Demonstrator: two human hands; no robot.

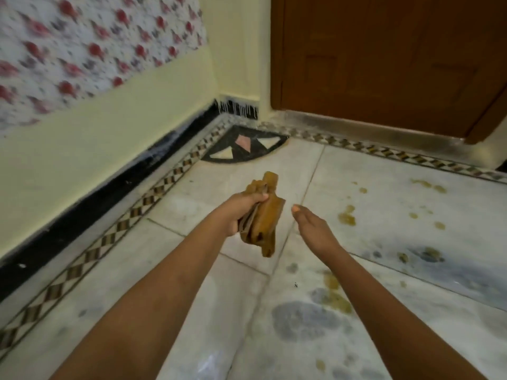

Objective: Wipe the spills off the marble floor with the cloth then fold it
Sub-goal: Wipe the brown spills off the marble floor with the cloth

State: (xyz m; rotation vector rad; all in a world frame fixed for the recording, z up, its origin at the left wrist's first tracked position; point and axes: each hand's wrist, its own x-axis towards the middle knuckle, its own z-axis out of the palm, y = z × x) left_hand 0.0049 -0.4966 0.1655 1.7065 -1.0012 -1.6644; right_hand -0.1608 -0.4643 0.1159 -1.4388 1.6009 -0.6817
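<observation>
My left hand [238,212] grips a bunched mustard-brown cloth [267,218] in the air above the white marble floor [192,270]. The cloth's lower end hangs down below my fist. My right hand [310,223] hovers just right of the cloth, fingers relaxed and holding nothing. Yellow-brown spills [347,216] dot the floor to the right, with more smears [333,292] under my right forearm and drops [428,185] farther back.
A wooden door [384,58] stands ahead on the right. A cream wall with floral paper [82,50] runs along the left, edged by a black skirting [109,196] and a patterned floor border [109,237]. Grey marks [304,319] mottle the tiles near me.
</observation>
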